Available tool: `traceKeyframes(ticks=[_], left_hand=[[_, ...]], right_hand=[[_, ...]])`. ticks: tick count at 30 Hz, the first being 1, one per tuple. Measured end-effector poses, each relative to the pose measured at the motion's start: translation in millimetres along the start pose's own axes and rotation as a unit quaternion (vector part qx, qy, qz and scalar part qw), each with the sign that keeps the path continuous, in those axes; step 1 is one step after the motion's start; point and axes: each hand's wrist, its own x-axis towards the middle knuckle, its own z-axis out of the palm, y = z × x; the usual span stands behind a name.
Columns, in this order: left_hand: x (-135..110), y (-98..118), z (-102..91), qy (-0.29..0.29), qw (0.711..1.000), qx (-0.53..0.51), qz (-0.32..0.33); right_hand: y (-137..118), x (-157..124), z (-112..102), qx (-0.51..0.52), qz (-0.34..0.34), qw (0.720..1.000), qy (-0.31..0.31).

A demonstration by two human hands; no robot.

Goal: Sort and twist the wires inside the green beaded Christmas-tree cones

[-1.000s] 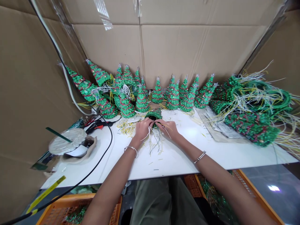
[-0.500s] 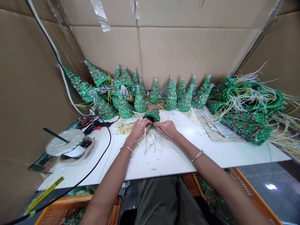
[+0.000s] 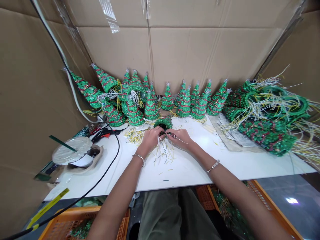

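Note:
A small tinsel Christmas tree [image 3: 167, 121] lies on its side at the middle of the table, its dark open base facing me. Thin white, yellow and dark wires [image 3: 163, 150] trail from that opening onto the white surface. My left hand [image 3: 150, 137] is closed at the left of the opening, fingers pinched on wires. Opposite it, my right hand [image 3: 180, 137] pinches a white wire, whose loose end points out to the right. The fingertips of both hands nearly meet in front of the base. Exactly which wires each holds is partly hidden by the fingers.
Several upright tinsel trees [image 3: 183, 105] line the cardboard wall. More trees with long wires [image 3: 267, 133] are piled at right. Wire clippings [image 3: 135, 136] lie left of my hands. A black-and-red tool [image 3: 102, 134], a plastic-covered container [image 3: 72, 151] and a black cable [image 3: 110, 163] occupy the left; orange crates [image 3: 67, 220] stand below.
The whole view has shifted slightly. My hands stay at the tree's base with fingertips close together, and the right hand's fingers have moved a little along the wires.

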Motion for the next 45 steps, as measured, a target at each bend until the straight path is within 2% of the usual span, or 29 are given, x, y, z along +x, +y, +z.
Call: traceKeyframes(ticks=[3,7,13,19,28,34,40,45], left_hand=[[0,1,6.2,0.008,1.0,-0.007,-0.009],[0,-1,13.4,0.012,1.0,-0.022,0.013],[0,1,16.2,0.02,0.999,-0.019,0.016],[2,0,15.3,0.022,0.999,0.007,0.03],[2,-6,12.6,0.04,0.998,-0.03,0.037],[2,-2,8.6,0.012,0.999,-0.009,0.04],[2,-4,13.8,0.012,0.999,0.007,0.052],[2,-5,18.2,0.019,0.997,0.017,0.066]], right_hand=[[-1,0,0,0.033,0.012,0.999,-0.004],[-2,-1,-1,0.043,0.027,0.999,-0.006],[1,-4,-8,0.085,-0.009,0.996,-0.034],[3,-5,-13,0.226,0.001,0.972,-0.066],[5,-4,-12,0.3,0.022,0.95,-0.084],[5,-4,-5,0.35,0.041,0.933,-0.077],[0,-4,-4,0.356,0.058,0.931,-0.058],[-5,-5,3,0.435,0.091,0.895,-0.038]])
